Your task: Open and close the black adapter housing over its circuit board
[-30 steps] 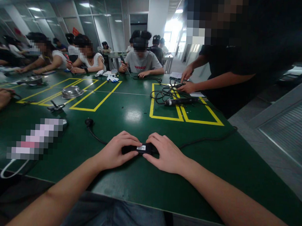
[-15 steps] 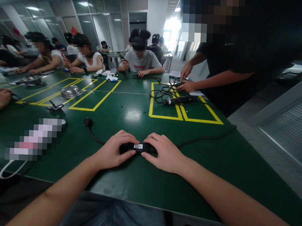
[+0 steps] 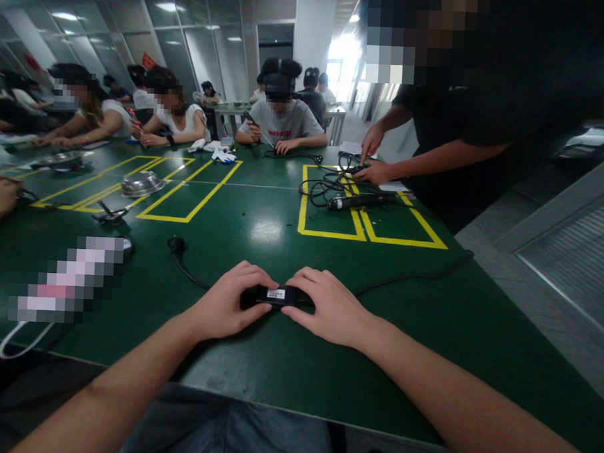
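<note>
Between my two hands, a small black box with a white label (image 3: 276, 294) sits in line on a black power cord (image 3: 384, 283), low over the table. My left hand (image 3: 231, 300) grips its left end, thumb in front and fingers behind. Its right end is held the same way by my right hand (image 3: 326, 308). The fingertips of both hands almost meet, and the palms hide the box's ends. Left of my left hand, the cord ends in a black plug (image 3: 176, 246) lying on the green table (image 3: 235, 377).
A pixelated pink object with a white loop (image 3: 74, 280) lies at left. Beyond are a metal bowl (image 3: 142, 184), a small metal piece (image 3: 110, 214), gloves (image 3: 223, 155) and a black tool with coiled cord (image 3: 363, 201). A standing person's hands (image 3: 372, 169) handle the cord; others sit around.
The box has shifted slightly left with both hands, mostly in the first half second. My grip looks the same. Across the table, the seated person's held tool has shifted a little.
</note>
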Tool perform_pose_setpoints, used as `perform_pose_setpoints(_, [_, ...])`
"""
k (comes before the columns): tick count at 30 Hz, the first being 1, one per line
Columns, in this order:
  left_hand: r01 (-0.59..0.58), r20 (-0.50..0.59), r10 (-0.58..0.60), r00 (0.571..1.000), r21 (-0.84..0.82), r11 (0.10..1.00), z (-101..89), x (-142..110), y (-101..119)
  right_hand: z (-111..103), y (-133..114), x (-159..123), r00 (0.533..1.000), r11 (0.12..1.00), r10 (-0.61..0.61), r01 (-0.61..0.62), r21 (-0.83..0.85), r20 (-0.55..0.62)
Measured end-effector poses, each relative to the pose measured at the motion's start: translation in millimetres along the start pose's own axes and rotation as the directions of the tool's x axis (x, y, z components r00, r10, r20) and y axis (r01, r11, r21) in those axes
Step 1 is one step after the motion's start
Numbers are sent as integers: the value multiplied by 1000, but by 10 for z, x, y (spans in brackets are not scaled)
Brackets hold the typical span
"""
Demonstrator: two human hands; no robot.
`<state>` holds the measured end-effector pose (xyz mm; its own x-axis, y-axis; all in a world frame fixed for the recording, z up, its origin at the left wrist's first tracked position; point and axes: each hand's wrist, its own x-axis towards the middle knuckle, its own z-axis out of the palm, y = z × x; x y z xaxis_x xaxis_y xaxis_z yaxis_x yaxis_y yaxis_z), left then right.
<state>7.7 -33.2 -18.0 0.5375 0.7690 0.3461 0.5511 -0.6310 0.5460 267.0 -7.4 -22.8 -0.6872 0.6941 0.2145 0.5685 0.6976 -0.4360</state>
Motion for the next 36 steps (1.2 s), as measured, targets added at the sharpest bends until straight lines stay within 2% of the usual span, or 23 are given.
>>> perform_pose_setpoints(14, [47, 18, -47, 999, -16, 999, 1, -6, -9, 25, 18, 2, 1000, 1000, -5, 5, -4, -18])
perform_pose_setpoints(36, [17, -11, -17, 1000, 26, 1000, 30, -5, -15, 23, 6, 10, 1000, 1000, 16, -16, 3, -11])
